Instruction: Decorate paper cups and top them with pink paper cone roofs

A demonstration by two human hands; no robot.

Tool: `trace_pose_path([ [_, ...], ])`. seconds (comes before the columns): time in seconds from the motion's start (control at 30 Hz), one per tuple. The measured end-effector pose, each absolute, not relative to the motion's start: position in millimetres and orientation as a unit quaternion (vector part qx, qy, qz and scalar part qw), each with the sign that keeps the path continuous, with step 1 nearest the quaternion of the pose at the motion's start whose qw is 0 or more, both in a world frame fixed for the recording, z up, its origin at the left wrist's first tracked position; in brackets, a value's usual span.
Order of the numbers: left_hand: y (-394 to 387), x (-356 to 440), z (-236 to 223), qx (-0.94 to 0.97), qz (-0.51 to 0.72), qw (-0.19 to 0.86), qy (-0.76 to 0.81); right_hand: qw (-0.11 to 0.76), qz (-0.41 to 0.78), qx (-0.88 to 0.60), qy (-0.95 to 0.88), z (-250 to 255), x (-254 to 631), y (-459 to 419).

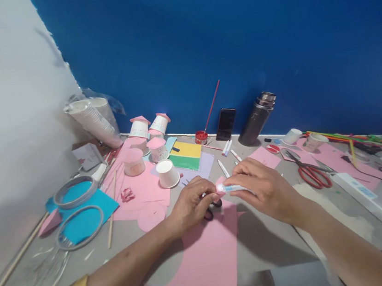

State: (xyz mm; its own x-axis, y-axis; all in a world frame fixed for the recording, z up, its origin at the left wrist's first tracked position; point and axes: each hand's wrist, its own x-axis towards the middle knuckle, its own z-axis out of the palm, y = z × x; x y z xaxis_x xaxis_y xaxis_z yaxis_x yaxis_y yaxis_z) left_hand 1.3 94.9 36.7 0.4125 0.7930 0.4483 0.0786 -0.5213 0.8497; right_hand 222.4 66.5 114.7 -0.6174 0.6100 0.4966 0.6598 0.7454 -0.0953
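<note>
My right hand (264, 189) grips a white glue tube (233, 187) with blue print, its tip pointing left. That tip touches a small piece of pink paper (220, 183) pinched in my left hand (194, 203). Dark-handled scissors (208, 214) lie below my left fingers, partly covered by them. Under both hands a large pink sheet (212, 261) with a curved cut edge reaches over the table's front edge. A plain white paper cup (168, 173) stands upside down just beyond my left hand.
Several decorated cups with pink tops (158, 149) stand at the back left. Red-handled scissors (314, 176), a power strip (372, 202) and cords lie on the right. A dark flask (258, 120) and a phone (226, 124) lean against the blue wall. Grey hoops (79, 227) lie left.
</note>
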Motion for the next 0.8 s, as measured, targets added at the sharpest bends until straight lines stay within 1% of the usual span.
trace_pose_path([
  [0.07,95.1,1.3,34.1,0.724,0.454,0.425,0.299,0.254,-0.020,-0.351,-0.901,115.5,226.0,67.3],
  [0.13,94.3,1.4,29.5,0.681,0.443,0.493,0.312,0.254,-0.003,-0.350,-0.902,115.0,228.7,68.0],
  [0.23,92.7,1.6,24.4,0.627,0.433,0.558,0.328,0.259,-0.007,-0.346,-0.902,112.6,230.5,68.2],
  [0.43,90.5,2.7,33.2,0.592,0.434,0.599,0.320,0.269,-0.033,-0.336,-0.902,109.7,229.5,66.1],
  [0.6,89.6,3.5,37.6,0.570,0.430,0.615,0.335,0.256,-0.072,-0.338,-0.903,110.4,226.6,63.7],
  [0.8,91.0,3.8,32.5,0.556,0.425,0.624,0.347,0.243,-0.158,-0.321,-0.902,110.9,221.7,61.0],
])
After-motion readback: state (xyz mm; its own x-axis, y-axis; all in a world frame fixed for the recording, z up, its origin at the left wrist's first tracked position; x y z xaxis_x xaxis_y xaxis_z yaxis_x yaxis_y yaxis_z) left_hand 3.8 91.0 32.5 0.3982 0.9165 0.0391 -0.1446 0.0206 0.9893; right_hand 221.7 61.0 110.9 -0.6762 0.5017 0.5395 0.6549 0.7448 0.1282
